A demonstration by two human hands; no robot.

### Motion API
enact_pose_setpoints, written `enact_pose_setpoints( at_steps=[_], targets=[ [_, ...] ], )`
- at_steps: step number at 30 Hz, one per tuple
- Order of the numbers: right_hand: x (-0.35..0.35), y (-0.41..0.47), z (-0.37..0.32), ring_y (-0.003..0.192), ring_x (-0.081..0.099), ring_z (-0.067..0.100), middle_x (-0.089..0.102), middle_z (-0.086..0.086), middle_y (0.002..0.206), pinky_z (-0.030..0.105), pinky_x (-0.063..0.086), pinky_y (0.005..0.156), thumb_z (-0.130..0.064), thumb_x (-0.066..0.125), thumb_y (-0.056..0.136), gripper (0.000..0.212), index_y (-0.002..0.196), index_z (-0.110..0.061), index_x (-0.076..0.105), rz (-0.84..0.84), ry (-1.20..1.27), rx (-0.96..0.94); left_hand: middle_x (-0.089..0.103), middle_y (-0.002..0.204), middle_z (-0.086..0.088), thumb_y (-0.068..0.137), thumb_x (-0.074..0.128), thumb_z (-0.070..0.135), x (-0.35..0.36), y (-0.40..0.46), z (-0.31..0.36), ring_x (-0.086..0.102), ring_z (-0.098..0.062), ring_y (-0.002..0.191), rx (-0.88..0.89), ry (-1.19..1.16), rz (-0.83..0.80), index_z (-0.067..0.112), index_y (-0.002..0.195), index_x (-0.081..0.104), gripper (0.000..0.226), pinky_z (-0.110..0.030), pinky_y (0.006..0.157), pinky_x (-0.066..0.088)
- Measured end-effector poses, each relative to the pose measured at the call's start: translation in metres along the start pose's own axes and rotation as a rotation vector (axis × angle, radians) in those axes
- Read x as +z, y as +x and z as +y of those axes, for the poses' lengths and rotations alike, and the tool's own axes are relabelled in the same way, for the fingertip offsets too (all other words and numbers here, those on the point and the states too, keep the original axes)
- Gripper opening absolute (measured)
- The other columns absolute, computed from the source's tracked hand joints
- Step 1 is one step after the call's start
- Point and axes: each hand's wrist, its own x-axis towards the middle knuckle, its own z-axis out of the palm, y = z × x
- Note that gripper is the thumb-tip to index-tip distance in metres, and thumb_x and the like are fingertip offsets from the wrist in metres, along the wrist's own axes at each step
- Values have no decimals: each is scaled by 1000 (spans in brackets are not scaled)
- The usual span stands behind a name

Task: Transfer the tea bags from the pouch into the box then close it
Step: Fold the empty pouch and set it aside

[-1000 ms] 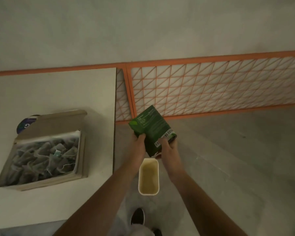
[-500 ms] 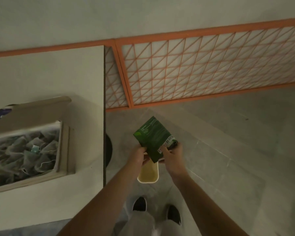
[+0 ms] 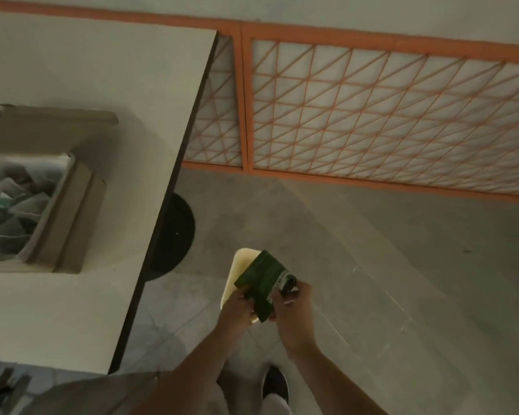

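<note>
A green pouch (image 3: 262, 280) with a barcode is held in both hands over the floor, to the right of the table. My left hand (image 3: 237, 307) grips its lower left edge and my right hand (image 3: 291, 307) grips its lower right edge. The pouch looks flat and folded. An open cardboard box (image 3: 69, 205) stands on the white table (image 3: 117, 85) at the left, its lid flap raised at the back. Several mesh tea bags (image 3: 9, 211) fill it. The box is partly cut off by the left frame edge.
A cream bin (image 3: 237, 265) stands on the grey floor right under the pouch. The table's black round base (image 3: 174, 235) shows beside the table edge. An orange lattice panel (image 3: 372, 115) runs along the wall. My shoe (image 3: 274, 384) is below.
Both hands have lowered the pouch toward the cream bin. The view has swung so the box slid further left and the table edge now slants.
</note>
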Motion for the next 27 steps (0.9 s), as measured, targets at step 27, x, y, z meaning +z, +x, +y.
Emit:
enact_pose_setpoints(
  at_steps=[27],
  targets=[
    [144, 200, 225, 108, 62, 27, 57, 7, 125, 40, 52, 92, -27, 49, 99, 41, 138, -16, 41, -254, -562, -5, 41, 150, 3, 104, 45, 36, -52, 233, -145, 36, -20, 137, 196, 830, 144, 28, 147, 44, 44, -39, 112, 36]
  ],
)
